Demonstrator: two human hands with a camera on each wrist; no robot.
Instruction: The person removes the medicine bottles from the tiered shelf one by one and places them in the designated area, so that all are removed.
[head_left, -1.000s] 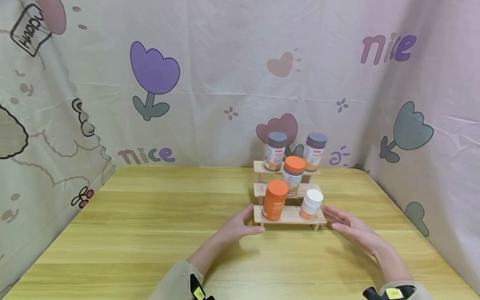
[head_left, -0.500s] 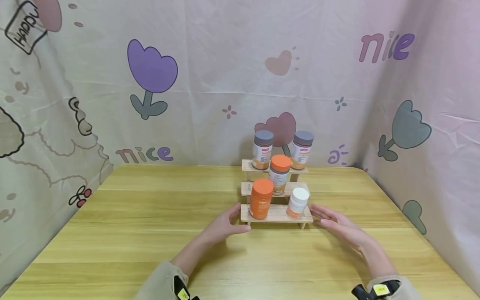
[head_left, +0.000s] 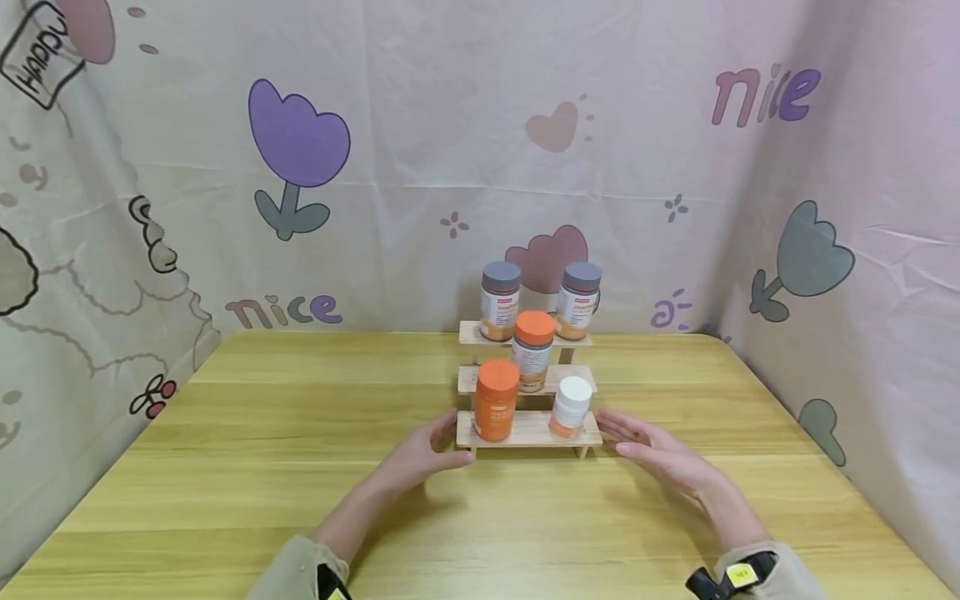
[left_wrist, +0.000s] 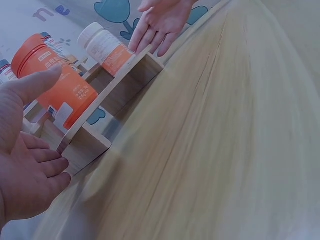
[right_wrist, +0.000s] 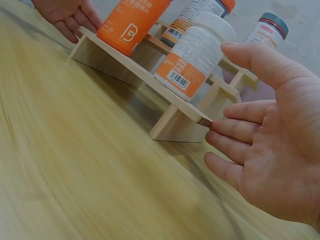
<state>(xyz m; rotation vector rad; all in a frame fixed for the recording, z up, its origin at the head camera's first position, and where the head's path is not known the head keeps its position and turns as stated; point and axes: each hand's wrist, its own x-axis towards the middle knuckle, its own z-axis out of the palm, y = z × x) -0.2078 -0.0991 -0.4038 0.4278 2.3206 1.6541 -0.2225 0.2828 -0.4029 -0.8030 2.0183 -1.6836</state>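
A three-tier wooden stand (head_left: 532,429) carries several supplement bottles. On its lowest step are an orange bottle (head_left: 497,402) and a small white-capped bottle (head_left: 572,407). One orange-capped bottle (head_left: 532,358) occupies the middle step, and two grey-capped bottles, left (head_left: 500,304) and right (head_left: 577,304), stand on top. My left hand (head_left: 416,457) is at the stand's left end, fingers against the step's end and thumb in front. At the opposite end, my right hand (head_left: 663,457) has its fingertips at the lowest step's corner, fingers extended, as the right wrist view shows.
The stand is on a wood-grain table (head_left: 247,450), toward its back. A printed fabric curtain (head_left: 420,100) hangs behind the table and along both sides. Dark straps with yellow labels are worn at both wrists.
The stand with its bottles has slid left across the table, both hands moving along with it at its ends. The bottles keep their places on the steps. The head view has shifted slightly.
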